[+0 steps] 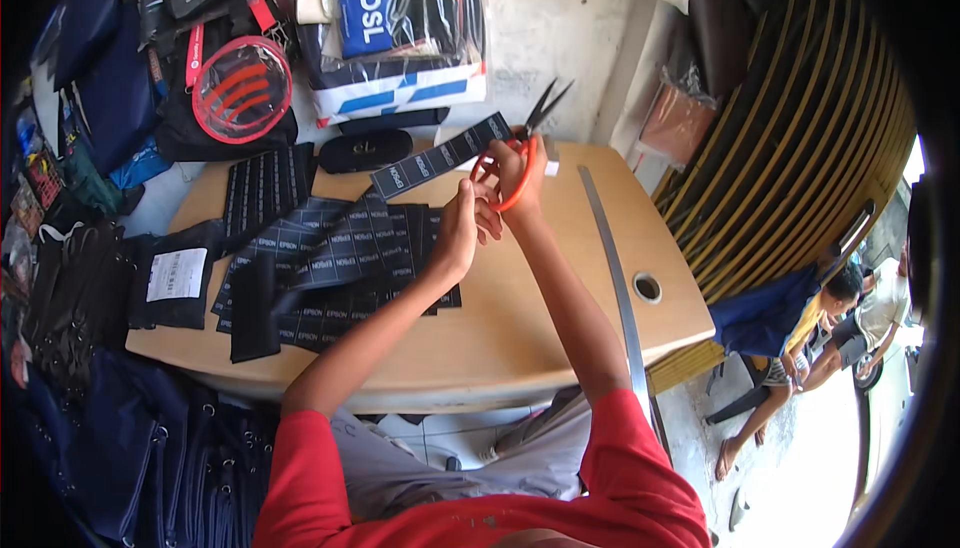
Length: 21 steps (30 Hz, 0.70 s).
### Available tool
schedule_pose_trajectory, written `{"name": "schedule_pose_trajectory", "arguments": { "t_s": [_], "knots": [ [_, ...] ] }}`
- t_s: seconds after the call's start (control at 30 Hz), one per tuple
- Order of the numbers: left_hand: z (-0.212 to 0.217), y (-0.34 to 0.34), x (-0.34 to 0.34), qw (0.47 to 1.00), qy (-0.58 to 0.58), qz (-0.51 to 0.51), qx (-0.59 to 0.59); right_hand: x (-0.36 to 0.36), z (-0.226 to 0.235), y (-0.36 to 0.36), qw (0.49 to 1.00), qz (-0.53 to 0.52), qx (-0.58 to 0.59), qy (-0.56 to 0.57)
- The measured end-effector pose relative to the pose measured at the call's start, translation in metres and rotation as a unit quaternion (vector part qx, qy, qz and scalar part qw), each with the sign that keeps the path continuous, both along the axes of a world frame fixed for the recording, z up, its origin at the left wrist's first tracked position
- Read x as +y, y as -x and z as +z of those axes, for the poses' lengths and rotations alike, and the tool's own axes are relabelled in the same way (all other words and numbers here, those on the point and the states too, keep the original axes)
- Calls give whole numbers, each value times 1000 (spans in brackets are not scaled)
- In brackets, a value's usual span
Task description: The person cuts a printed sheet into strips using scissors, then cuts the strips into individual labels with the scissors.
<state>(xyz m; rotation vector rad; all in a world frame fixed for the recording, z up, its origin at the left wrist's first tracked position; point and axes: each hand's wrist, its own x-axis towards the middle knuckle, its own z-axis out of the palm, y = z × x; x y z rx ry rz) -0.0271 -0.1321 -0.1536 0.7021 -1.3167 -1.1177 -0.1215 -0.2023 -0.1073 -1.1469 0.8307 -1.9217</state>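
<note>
Right hand [520, 173] grips orange scissors [515, 163], left hand [460, 228] pinches the black strip [440, 156], its end hidden

Right hand [518, 173] scissors [520, 153] cutting black label strip [440, 156].

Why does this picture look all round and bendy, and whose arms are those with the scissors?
A camera worn on a person's head looks down, and its wide lens bends straight edges. The arms are that person's own. The right hand holds orange-handled scissors, blades open. The left hand holds a long black strip of labels. On the wooden table lie piles of cut black labels and a long metal ruler. Bags are stacked behind. Other people sit outside at the right.
</note>
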Motion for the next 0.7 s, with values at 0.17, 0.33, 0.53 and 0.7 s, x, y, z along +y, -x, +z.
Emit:
{"name": "schedule_pose_trajectory", "arguments": {
  "t_s": [0.17,0.33,0.53,0.7],
  "knots": [
    [16,-34,-45,991,68,37,-108,9,-9,0,996,62,51,35],
    [-11,-36,-50,987,-42,-40,-150,0,-36,16,997,68,5,44],
    [-44,-39,-56,954,8,-90,-286,4,-51,12,978,153,-134,-38],
    [-50,-41,-52,971,38,-119,-205,9,-50,18,968,245,-35,-32]
  ]
}}
